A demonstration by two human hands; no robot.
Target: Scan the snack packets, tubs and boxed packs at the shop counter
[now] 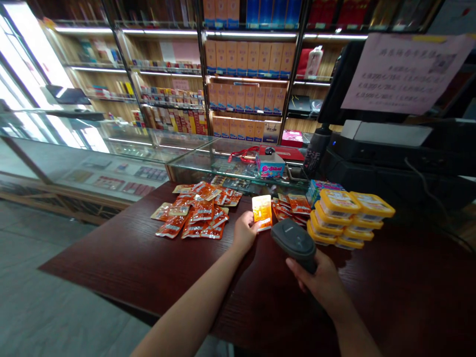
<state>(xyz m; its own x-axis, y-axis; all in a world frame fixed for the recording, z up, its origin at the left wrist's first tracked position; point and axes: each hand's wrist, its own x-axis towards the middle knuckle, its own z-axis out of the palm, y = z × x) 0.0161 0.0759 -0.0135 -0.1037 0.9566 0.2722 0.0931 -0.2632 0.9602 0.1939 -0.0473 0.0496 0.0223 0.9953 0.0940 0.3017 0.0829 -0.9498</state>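
My left hand [245, 231] is closed on an orange snack packet [262, 213], pinching its lower left side, and bright light falls on the packet's face. My right hand [324, 277] grips a dark handheld barcode scanner [293, 239], whose head points toward that packet. Left of my left hand lies a loose pile of similar orange packets [203, 210] on the dark wooden table [178, 287]. A smaller group of orange packets [297, 204] rests behind the scanner. To the right of it stand stacked yellow plastic tubs [336, 203] in two columns.
Behind the table is a glass display counter [201, 153], with a small colourful box [270, 165] on top. A dark bottle [316, 151] stands beside a monitor [340, 82] bearing a paper sign [405, 74]. Shelves of boxed goods [245, 59] line the back wall.
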